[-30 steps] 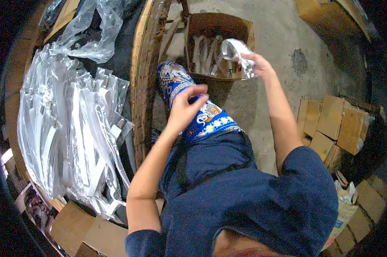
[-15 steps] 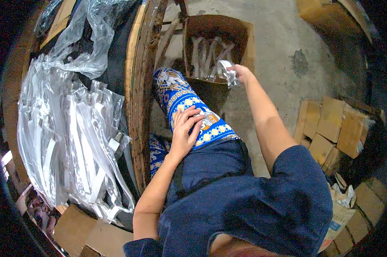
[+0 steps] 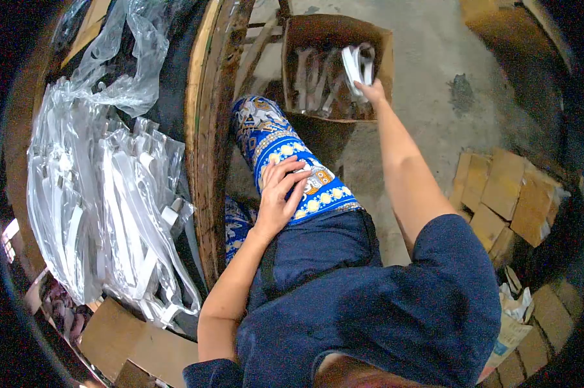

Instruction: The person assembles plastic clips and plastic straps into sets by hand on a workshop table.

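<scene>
My right hand [image 3: 372, 94] is closed on a white looped strip in clear wrap [image 3: 356, 68], held over the right side of an open cardboard box [image 3: 384, 61]. Several similar wrapped strips [image 3: 314, 77] lie inside that box. My left hand [image 3: 281, 191] rests on the blue patterned fabric [image 3: 305, 174] over my leg, its fingers apart and slightly bent, holding nothing. On the dark surface at the left lies a large pile of white strips in clear plastic bags [image 3: 127, 213].
A wooden edge [image 3: 204, 136] runs between the bagged pile and my legs. Flattened cardboard pieces [image 3: 505, 187] are stacked at the right. Crumpled clear plastic [image 3: 140, 71] lies at the upper left. A paper bag [image 3: 508, 336] stands at the lower right.
My right hand has moved up and slightly right with the wrapped strip, which now stands more upright over the box. The left hand has stayed on the leg.
</scene>
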The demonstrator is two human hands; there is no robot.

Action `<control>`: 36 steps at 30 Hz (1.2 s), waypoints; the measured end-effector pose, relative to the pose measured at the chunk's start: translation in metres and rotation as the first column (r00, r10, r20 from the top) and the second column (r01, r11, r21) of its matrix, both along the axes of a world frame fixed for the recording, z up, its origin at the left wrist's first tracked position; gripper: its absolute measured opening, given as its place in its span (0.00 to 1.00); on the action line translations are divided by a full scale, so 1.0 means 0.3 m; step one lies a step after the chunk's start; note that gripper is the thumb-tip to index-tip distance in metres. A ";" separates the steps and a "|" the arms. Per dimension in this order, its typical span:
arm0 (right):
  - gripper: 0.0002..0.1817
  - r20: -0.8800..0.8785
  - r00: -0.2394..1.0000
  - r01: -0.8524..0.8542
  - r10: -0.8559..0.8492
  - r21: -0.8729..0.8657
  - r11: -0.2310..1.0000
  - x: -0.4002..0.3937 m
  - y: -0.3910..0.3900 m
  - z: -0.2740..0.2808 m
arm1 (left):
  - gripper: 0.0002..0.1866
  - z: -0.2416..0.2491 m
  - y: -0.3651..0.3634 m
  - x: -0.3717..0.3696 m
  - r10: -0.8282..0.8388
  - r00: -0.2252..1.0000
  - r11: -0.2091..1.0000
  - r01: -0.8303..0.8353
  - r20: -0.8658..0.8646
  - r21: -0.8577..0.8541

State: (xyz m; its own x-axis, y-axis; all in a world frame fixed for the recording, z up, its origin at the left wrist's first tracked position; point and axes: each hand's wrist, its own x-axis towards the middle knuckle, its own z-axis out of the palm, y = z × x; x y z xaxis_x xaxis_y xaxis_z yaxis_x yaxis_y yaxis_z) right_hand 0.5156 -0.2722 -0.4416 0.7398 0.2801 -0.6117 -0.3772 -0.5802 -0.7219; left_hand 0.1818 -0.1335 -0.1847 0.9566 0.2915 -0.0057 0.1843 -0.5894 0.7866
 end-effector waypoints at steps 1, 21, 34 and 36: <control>0.46 0.118 0.993 0.043 -0.012 -0.264 0.963 -0.038 -0.004 -0.010 | 0.10 0.004 0.000 0.001 -0.010 1.000 1.000 0.010 -0.009 -0.003; 0.18 0.636 0.691 -0.344 0.343 -0.127 0.930 -0.432 0.174 0.239 | 0.13 0.875 0.019 -0.124 -0.267 0.809 0.961 0.185 0.523 0.204; 0.11 0.841 0.508 -0.390 -0.184 0.415 0.822 -0.623 0.572 1.021 | 0.14 0.925 0.038 -0.565 0.143 0.680 0.579 -0.647 0.719 0.496; 0.07 0.912 0.381 -0.588 -0.150 0.365 0.722 -0.682 0.602 1.128 | 0.09 0.852 0.089 -0.600 0.372 0.574 0.387 -0.810 0.729 0.440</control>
